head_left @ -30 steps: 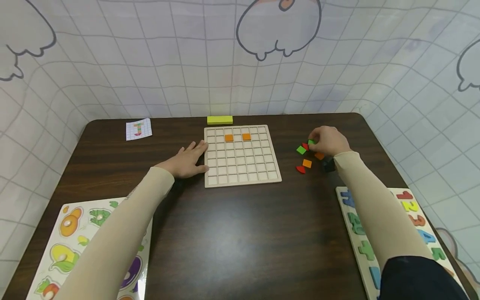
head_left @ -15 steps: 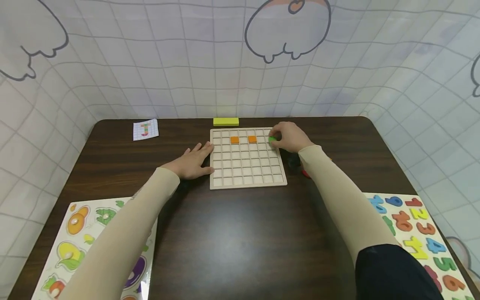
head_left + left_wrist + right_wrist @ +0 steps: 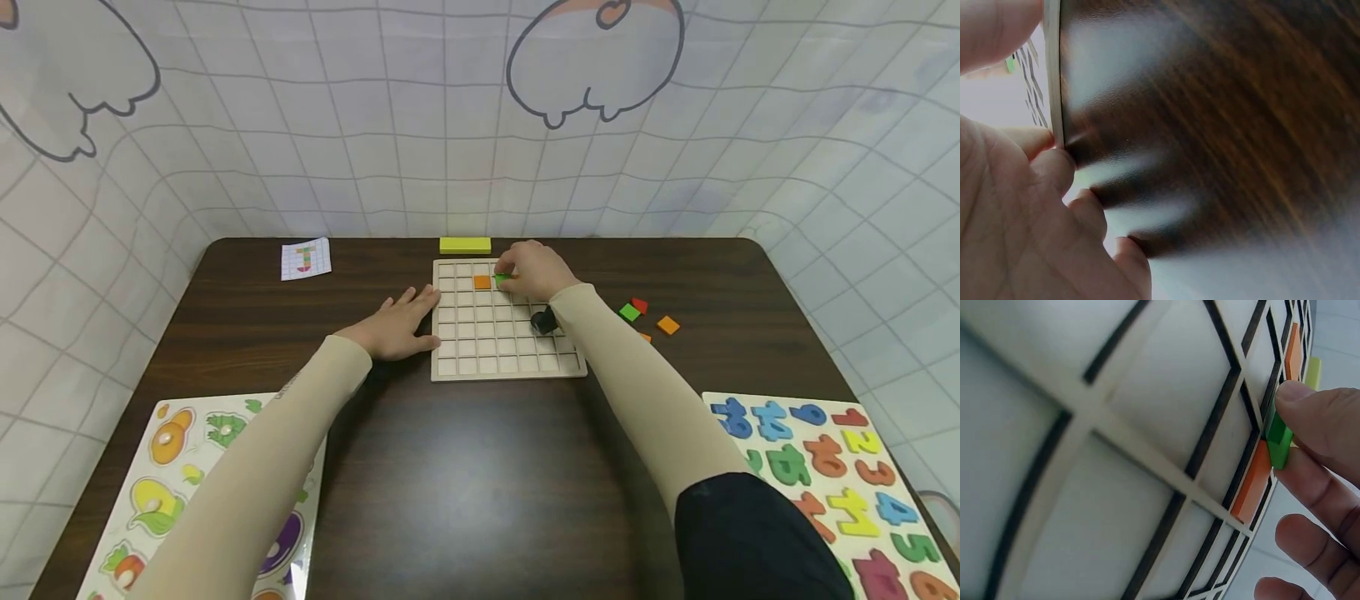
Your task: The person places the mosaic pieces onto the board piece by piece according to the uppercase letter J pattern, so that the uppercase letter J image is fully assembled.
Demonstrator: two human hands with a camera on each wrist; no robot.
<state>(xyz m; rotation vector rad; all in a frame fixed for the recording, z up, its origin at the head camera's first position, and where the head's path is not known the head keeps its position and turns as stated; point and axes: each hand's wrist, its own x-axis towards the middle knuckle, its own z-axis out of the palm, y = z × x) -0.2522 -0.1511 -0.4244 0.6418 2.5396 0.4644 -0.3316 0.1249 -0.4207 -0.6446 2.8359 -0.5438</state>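
A pale wooden grid board (image 3: 487,364) lies on the dark table. My right hand (image 3: 537,271) is over its upper part and pinches a green square tile (image 3: 1281,437) between thumb and index finger. That tile sits at a cell between two orange tiles: one orange tile (image 3: 482,282) shows on its left, and the other orange tile (image 3: 1254,484) is mostly hidden by the hand in the head view. My left hand (image 3: 397,325) rests at the board's left edge with fingers spread, its fingertips and thumb touching the rim.
Loose tiles lie right of the board, among them a green tile (image 3: 629,312), a red tile (image 3: 639,306) and an orange tile (image 3: 667,325). A yellow block (image 3: 465,246) and a picture card (image 3: 306,259) lie behind. Vegetable puzzle (image 3: 153,504) and number puzzle (image 3: 855,467) are nearer.
My right hand took a green tile from the loose pile and carried it left onto the board, between the orange tiles. The left hand stays at the board's edge. The head view shifted slightly.
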